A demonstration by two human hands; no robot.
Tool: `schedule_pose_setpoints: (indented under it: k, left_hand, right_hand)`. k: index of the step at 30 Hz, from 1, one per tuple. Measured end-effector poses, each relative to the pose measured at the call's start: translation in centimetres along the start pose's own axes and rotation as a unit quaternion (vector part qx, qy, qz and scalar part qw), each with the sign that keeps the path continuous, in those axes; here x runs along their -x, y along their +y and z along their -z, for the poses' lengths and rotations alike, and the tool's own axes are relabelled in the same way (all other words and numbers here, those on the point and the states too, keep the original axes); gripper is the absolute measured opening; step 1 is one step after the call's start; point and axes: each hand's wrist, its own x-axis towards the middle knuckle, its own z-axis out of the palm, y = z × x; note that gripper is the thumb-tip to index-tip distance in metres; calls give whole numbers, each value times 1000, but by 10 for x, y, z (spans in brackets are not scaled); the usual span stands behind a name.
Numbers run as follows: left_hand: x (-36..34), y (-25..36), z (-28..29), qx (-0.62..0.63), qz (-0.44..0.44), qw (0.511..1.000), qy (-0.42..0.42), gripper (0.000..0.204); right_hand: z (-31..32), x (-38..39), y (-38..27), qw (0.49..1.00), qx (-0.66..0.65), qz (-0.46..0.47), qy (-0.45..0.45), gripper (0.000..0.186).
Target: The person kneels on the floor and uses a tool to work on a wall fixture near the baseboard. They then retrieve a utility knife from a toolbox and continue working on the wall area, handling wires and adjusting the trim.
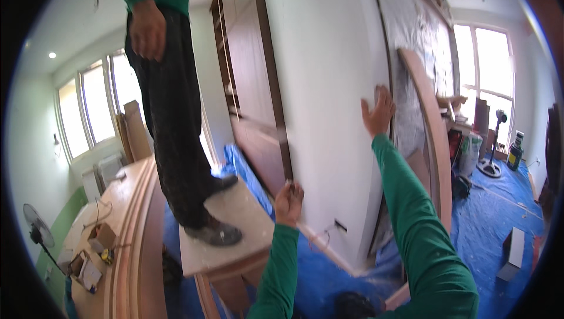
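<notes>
My right hand (pixel 379 111) is raised with its thumb apart from the fingers, held against the right edge of a tall white wall panel (pixel 329 101). Lower down, my left hand (pixel 289 204) has its fingers curled at the panel's lower left edge. It is by the bottom of a dark brown upright strip (pixel 280 120); what the fingers hold, if anything, is too small to make out. That strip borders a tall brown cabinet (pixel 249 49) with shelves on its left side. A wire hangs from a dark slot (pixel 340 225) low in the panel.
Another person (pixel 176 113) stands on a low wooden platform (pixel 252 225) to the left. Curved wood pieces (pixel 138 248) and a long bench with open boxes (pixel 88 272) lie further left. A curved board (pixel 432 125) leans at right. Blue sheeting (pixel 482 213) covers the floor, with a white box (pixel 513 254).
</notes>
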Motion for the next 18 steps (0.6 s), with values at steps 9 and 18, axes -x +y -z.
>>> schedule_pose_setpoints:
  k: [9, 18]
  left_hand:
    - [3, -8, 18, 42, 24, 987, -156, 9]
    - [3, -41, 17, 31, -58, 998, -3, 9]
  right_hand:
    - [-5, 10, 6, 1000, 1, 26, -10, 75]
    - [-6, 5, 6, 999, -30, 32, 5, 69]
